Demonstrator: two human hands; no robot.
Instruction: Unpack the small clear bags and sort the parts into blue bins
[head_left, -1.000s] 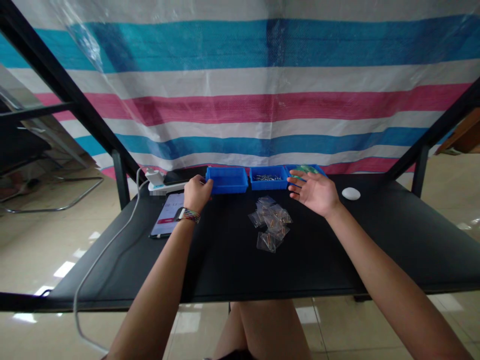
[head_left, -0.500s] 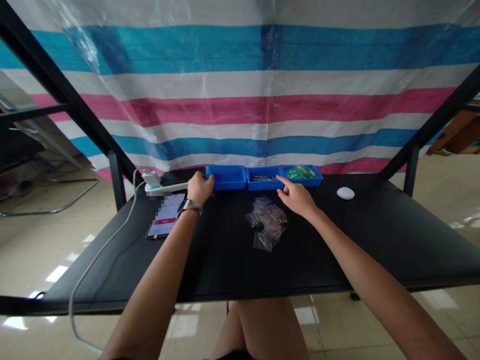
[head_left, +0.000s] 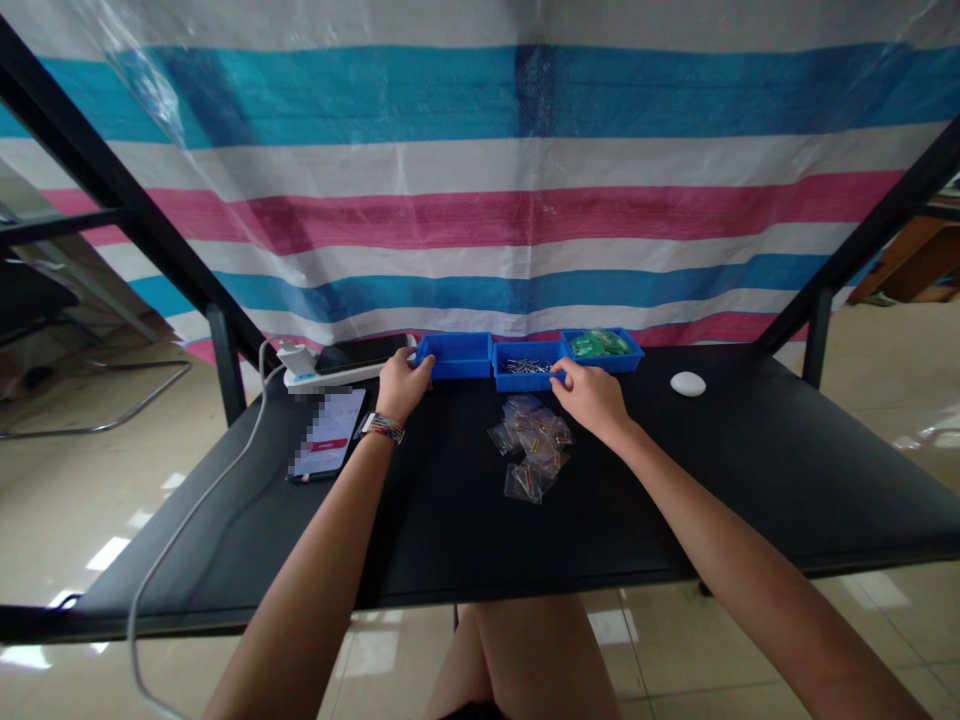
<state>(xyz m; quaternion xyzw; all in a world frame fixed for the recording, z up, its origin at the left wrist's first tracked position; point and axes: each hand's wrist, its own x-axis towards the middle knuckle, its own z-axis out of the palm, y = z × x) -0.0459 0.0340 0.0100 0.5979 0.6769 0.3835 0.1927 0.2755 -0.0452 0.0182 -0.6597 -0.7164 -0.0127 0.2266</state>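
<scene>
Three small blue plastic bins stand in a row at the back of the black table. My left hand (head_left: 405, 385) is closed around the left end of the left bin (head_left: 461, 371), which has nothing in it. With thumb and fingers, my right hand (head_left: 592, 392) pinches the front right corner of the middle bin (head_left: 525, 382). Loose silver screws or nails (head_left: 525, 366) lie in that bin. Green packets (head_left: 600, 343) fill the right bin (head_left: 626, 364). Just in front of the middle bin is a pile of small clear plastic bags (head_left: 532, 440) with copper-coloured pieces inside.
A white power strip (head_left: 337, 379) with a plugged-in charger (head_left: 298, 357) and a dark phone (head_left: 364, 352) sits at the back left. A lit phone (head_left: 327, 435) lies before it. A white cable (head_left: 202, 480) runs off the table's left side. At right rests a white oval object (head_left: 688, 384).
The middle bin has come slightly toward me, out of line with the other two. My right hand has gone from a pointing finger on its edge to a pinch on its corner.
</scene>
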